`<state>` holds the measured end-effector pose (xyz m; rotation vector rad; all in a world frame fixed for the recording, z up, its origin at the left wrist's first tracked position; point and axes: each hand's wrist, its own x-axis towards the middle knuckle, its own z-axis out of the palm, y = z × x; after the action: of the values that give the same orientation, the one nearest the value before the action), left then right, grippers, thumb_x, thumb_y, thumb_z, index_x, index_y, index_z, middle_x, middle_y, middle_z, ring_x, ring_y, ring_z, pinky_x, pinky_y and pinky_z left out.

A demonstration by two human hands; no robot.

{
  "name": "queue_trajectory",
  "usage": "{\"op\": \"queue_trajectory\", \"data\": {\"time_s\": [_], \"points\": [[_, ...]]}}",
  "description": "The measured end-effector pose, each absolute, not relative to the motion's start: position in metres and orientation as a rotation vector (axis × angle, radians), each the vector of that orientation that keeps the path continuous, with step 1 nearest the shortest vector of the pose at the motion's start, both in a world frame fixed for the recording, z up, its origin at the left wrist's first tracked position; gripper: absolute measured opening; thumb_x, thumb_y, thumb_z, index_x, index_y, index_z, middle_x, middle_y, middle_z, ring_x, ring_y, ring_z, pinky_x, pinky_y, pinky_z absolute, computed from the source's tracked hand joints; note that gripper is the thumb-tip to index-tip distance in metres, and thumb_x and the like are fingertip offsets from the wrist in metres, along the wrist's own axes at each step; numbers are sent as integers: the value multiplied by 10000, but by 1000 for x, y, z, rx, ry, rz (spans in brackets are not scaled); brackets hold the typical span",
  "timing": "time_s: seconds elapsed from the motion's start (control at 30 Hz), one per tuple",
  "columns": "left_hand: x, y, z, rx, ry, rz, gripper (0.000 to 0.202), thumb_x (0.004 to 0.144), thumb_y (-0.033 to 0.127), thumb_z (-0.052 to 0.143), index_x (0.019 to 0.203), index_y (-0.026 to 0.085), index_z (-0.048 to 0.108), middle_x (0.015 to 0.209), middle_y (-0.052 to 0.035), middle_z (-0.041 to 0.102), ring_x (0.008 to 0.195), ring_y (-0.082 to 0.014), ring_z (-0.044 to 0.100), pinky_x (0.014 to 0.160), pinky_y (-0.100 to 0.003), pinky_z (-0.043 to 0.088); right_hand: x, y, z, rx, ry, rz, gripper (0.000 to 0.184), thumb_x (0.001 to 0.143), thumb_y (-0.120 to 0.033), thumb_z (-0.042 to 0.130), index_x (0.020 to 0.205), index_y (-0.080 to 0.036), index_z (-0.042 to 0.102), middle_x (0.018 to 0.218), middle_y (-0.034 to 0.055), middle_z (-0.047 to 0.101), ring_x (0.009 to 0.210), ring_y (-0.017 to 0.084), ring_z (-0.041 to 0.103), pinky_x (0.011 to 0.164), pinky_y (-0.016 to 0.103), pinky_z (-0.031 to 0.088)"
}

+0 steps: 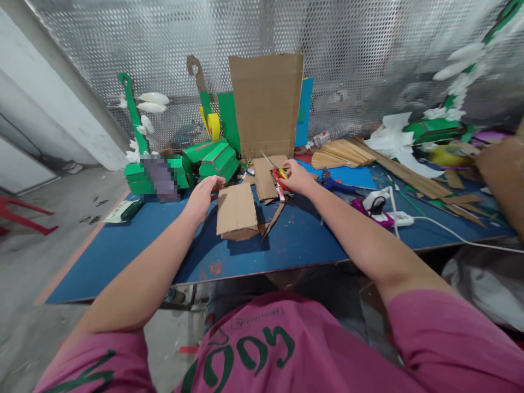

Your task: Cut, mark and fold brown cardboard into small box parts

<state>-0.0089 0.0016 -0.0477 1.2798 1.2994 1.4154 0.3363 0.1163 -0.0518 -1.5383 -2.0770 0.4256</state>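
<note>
My left hand [203,194] rests on the left edge of a folded piece of brown cardboard [236,212] lying on the blue table [164,245]; its fingers curl loosely over the card's corner. My right hand [295,176] is closed on red-handled scissors [278,173], whose blades point up and left over a smaller cardboard sheet [265,176]. A thin cardboard strip [273,219] lies just right of the folded piece.
A tall cardboard panel [267,103] leans on the perforated metal wall. Green paper-covered models [213,155] stand at the back left. Cardboard strips [341,153], a blue sheet [352,176], a glue gun [374,204] and a white power strip [401,219] lie to the right.
</note>
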Motion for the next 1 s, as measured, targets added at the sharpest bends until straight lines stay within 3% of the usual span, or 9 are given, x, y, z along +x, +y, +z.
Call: {"op": "queue_trajectory", "data": {"time_s": [0.3, 0.6, 0.8, 0.93, 1.0], "points": [[-6, 0, -47, 1299, 1304, 1447, 399, 959, 597, 688, 1053, 227, 804, 1147, -71, 757, 1078, -228, 681, 848, -302, 528, 307, 80, -46, -1534, -2267, 236, 717, 938, -428, 748, 1565, -149, 541, 1214, 207, 800, 1074, 371, 760, 880, 403, 578], [-8, 2, -51, 1383, 1313, 1437, 434, 954, 641, 714, 1043, 232, 825, 1121, -80, 760, 1023, -231, 670, 793, -287, 512, 303, 81, -45, -1571, -2225, 347, 709, 900, -451, 775, 1531, -177, 605, 1247, 168, 810, 1083, 333, 777, 856, 362, 588], [1, -1, -48, 1454, 1319, 1411, 448, 943, 655, 737, 1030, 223, 818, 1010, -58, 753, 903, -208, 651, 753, -278, 502, 296, 94, -49, -1670, -2202, 301, 807, 781, -591, 875, 1457, -215, 647, 1389, 178, 769, 1257, 375, 739, 941, 392, 589], [2, 0, -50, 1517, 1353, 1370, 438, 971, 654, 710, 1046, 232, 800, 1017, -48, 768, 914, -206, 670, 796, -287, 517, 291, 91, -49, -1732, -2216, 280, 719, 810, -712, 824, 1315, -220, 687, 1305, 188, 791, 1204, 382, 760, 955, 432, 592], [0, 1, -51, 1598, 1369, 1365, 416, 998, 631, 686, 1055, 234, 796, 1056, -48, 775, 966, -208, 680, 850, -292, 519, 286, 85, -49, -1735, -2234, 228, 799, 803, -822, 773, 1310, -213, 670, 1277, 203, 794, 1189, 401, 765, 958, 462, 595]]}}
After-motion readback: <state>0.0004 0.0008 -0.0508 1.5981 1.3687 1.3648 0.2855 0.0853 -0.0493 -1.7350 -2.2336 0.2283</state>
